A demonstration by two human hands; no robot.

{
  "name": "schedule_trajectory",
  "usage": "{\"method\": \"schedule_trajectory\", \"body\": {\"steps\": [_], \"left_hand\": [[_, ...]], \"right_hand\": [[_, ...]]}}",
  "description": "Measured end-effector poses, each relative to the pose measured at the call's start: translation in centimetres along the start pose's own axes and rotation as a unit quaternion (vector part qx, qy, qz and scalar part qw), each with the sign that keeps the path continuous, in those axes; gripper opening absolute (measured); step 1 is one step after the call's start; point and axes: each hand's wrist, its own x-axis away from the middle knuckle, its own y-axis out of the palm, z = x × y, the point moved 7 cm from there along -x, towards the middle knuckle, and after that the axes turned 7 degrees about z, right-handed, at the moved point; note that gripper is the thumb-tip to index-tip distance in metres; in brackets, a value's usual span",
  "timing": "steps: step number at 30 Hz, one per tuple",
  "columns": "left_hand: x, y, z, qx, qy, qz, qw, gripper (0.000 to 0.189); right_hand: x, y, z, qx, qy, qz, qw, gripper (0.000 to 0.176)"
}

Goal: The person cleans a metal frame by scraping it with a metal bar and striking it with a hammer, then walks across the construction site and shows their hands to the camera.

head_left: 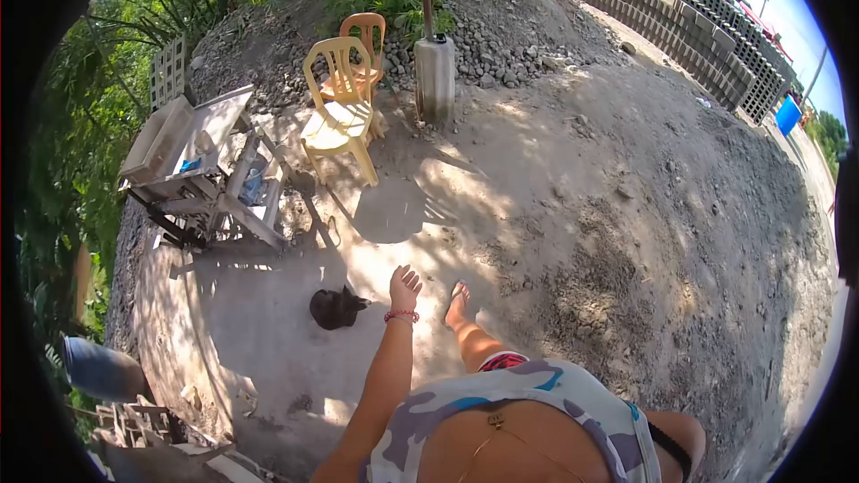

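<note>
My left hand [404, 288] is stretched out low in front of me, fingers apart, holding nothing, with a red beaded bracelet on the wrist. Just left of it a black animal [335, 308] lies curled on the ground. To the right of the hand my foot [458, 302] shows in a sandal. My right hand is out of view; only the upper part of that arm shows at the lower right. Farther ahead stand a yellow plastic chair [340, 121] and a brown chair [364, 27] behind it.
A rough wooden table [219, 112] stands at the left. A pole rises from a concrete base [435, 80] beside a gravel heap [501, 45]. Stacked hollow blocks [689, 27] line the back right, near a blue drum [788, 115]. Another drum [103, 368] is at the lower left.
</note>
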Motion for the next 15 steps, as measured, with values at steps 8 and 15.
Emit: {"method": "schedule_trajectory", "body": {"steps": [8,15], "left_hand": [[-22.0,26.4,11.5,-0.142,-0.054,-0.095,0.984,0.007],[-45.7,49.3,22.6,-0.481,0.326,0.019,0.814,0.037]], "right_hand": [[-12.3,-22.9,-25.5,-0.249,-0.052,0.182,0.95,0.022],[-9.4,-50.6,-62.0,-0.213,-0.305,0.337,0.865,0.024]]}}
